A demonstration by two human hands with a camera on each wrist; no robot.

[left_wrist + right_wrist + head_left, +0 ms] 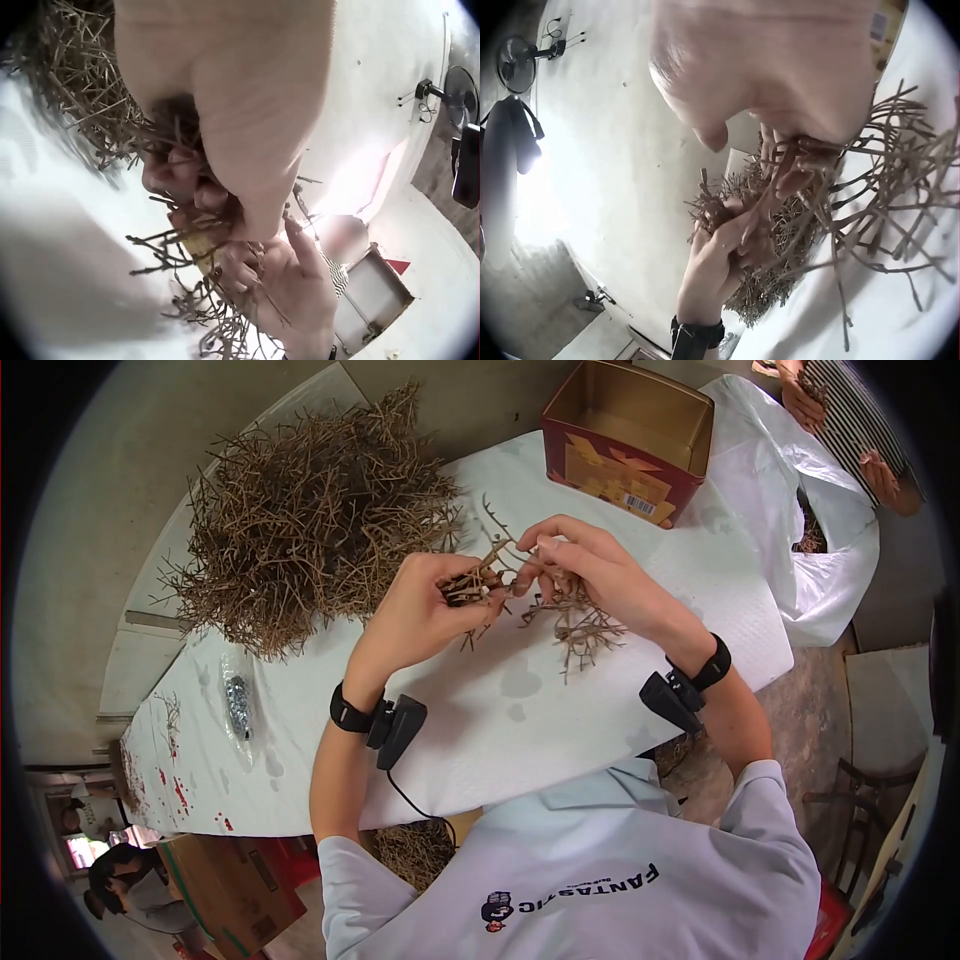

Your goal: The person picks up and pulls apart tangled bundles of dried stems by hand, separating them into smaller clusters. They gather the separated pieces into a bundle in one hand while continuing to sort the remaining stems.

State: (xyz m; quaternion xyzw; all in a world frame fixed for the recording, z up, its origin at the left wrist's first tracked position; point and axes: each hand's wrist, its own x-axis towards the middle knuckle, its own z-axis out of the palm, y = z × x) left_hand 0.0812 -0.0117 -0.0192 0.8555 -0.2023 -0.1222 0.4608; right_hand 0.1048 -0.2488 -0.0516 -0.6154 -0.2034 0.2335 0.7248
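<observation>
Brown dry twigs are gripped in the left hand, its fingers curled round them. Close beside it, over the table, the right hand holds a looser branching bunch that hangs below its fingers. In the left wrist view the left hand covers part of its twigs, with the right hand just beyond. The right wrist view has forked twigs spreading from under the right hand, and the left hand behind.
A large twig heap lies at the table's back left, a plastic packet below it. A red and gold box stands at the back, beside a white bag. Another person's hands show at top right.
</observation>
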